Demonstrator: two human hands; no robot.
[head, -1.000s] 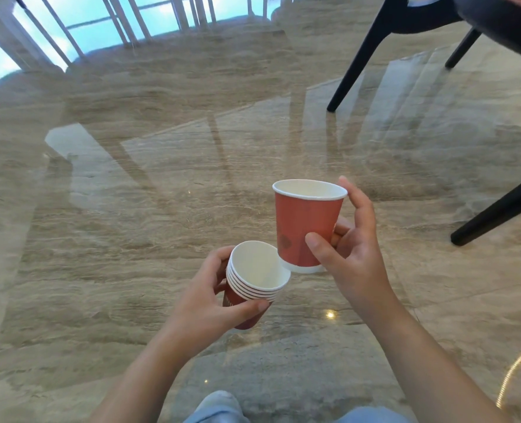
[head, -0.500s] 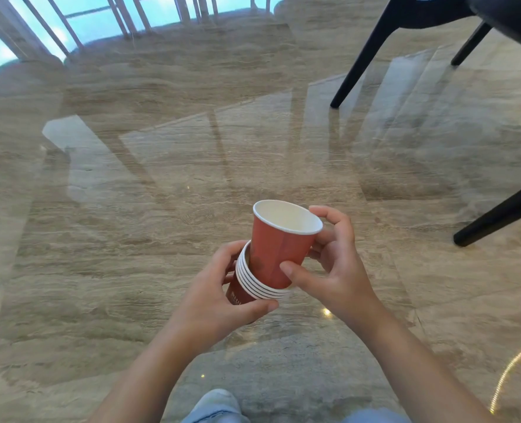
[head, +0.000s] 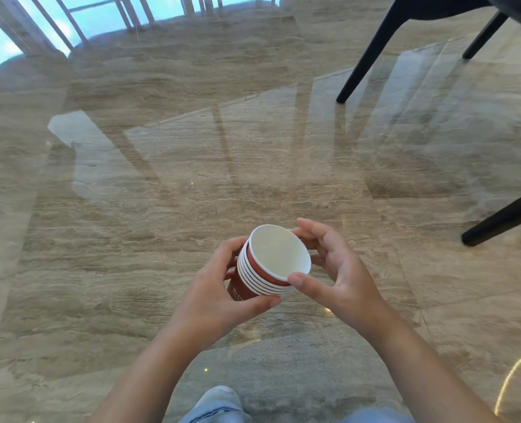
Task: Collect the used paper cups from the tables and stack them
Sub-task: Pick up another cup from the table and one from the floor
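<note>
A stack of several red paper cups point(head: 260, 276) with white rims is held in front of me over the floor, tilted so its mouth faces up and to the right. The top cup point(head: 279, 254) sits deep in the stack; its white inside looks empty. My left hand point(head: 216, 297) wraps the lower cups from the left, thumb under the rims. My right hand point(head: 335, 270) cups the top rim from the right, thumb and fingertips touching its edge.
Polished beige marble floor point(head: 161, 209) lies all around, with window reflections. Black chair legs point(head: 369, 53) stand at the upper right and another black leg point(head: 503, 218) at the right edge. Window frames point(head: 70, 22) run along the top left. My jeans point(head: 219, 404) show at the bottom.
My right hand brought the single red cup down into the stack held by my left hand and pushed it in until only its rim band shows. The stack moved slightly forward.
</note>
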